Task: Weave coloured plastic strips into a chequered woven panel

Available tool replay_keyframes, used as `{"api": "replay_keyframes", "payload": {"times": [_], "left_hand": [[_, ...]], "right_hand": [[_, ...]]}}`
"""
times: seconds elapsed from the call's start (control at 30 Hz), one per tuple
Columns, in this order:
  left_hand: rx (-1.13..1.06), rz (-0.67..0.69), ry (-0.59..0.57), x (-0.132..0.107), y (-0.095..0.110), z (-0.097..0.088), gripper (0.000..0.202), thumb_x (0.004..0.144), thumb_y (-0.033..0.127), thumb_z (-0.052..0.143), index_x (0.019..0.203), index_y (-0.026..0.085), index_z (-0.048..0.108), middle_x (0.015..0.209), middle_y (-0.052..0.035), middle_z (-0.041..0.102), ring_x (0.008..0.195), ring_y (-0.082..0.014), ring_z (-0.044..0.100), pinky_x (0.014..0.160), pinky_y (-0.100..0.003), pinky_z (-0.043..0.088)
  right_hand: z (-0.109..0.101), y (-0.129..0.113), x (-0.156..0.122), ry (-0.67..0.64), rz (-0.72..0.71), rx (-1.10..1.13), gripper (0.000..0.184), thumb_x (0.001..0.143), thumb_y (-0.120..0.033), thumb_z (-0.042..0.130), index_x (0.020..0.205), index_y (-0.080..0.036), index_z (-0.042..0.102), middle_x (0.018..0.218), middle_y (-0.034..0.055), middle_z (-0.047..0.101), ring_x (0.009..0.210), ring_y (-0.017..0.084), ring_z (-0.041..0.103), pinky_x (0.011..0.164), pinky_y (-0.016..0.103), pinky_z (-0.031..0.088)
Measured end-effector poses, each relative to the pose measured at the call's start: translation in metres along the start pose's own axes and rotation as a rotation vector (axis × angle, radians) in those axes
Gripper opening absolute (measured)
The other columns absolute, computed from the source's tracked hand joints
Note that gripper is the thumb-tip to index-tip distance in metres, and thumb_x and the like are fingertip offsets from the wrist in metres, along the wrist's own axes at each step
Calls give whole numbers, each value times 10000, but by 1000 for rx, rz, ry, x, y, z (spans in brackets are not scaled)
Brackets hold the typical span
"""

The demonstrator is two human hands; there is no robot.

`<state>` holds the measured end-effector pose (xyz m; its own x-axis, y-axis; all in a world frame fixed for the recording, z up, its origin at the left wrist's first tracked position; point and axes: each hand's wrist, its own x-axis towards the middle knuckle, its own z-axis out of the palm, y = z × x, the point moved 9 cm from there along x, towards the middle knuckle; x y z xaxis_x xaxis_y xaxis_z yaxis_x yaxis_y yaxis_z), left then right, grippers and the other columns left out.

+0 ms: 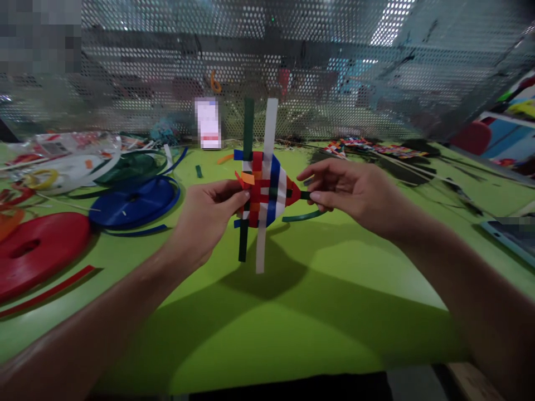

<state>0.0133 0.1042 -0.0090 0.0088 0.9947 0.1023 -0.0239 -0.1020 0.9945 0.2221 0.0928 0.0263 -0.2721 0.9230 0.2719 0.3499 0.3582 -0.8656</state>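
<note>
A small woven piece of flat strips (273, 186), in red, white, blue, green and orange, is held above the green table. It narrows to a red point on the right. A long dark green strip (248, 128) and a long white strip (271, 122) cross it upright, their ends sticking out above and below. My left hand (209, 214) pinches its left edge. Thumb and finger of my right hand (346, 189) close on a short dark green strip end (305, 195) at the point; the other fingers are curled loosely. Beneath it a loose green strip (303, 216) shows.
Red (54, 236), blue (137, 201) and green strip rolls (129, 168) lie on the table (292, 334) at left, with a cut red strip (50, 291). A phone (208, 123) leans on the perforated metal screen (167, 83). Colourful woven pieces (376, 147) and thin sticks lie back right.
</note>
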Motion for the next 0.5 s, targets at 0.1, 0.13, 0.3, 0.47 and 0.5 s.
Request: {"api": "replay_keyframes", "payload": {"times": [0.1,0.13,0.3,0.47,0.5], "left_hand": [[32,5,44,0,0,-5,118,737,179,773,852,166,800,829,-43,783,715,-179,727,729,-309,623],[43,13,48,0,1,-5,123,737,182,773,856,168,801,833,-42,784,723,-182,729,724,-307,623],[83,37,8,-1,1,-1,98,741,199,770,832,179,802,839,-34,784,720,-180,725,701,-299,621],[104,21,6,-1,0,1,85,751,167,752,821,172,801,833,-32,784,681,-155,706,696,-279,611],[102,16,0,-1,0,1,93,754,168,752,833,170,802,841,-35,786,684,-155,706,703,-282,613]], "right_hand": [[1,-2,-2,16,-3,-23,239,752,-220,719,991,-205,714,772,27,681,717,174,654,629,298,548],[1,-2,-3,25,-9,-41,230,753,-225,722,981,-206,716,761,27,677,700,172,642,615,298,539],[7,-1,-4,29,-21,-92,185,764,-221,696,948,-213,722,786,36,693,669,171,620,597,311,523],[10,2,-2,0,-20,-86,199,770,-199,674,964,-199,716,848,48,715,698,167,637,614,304,535],[11,3,-2,-9,-17,-70,201,778,-199,665,974,-198,713,859,49,718,706,166,641,620,302,542]]}}
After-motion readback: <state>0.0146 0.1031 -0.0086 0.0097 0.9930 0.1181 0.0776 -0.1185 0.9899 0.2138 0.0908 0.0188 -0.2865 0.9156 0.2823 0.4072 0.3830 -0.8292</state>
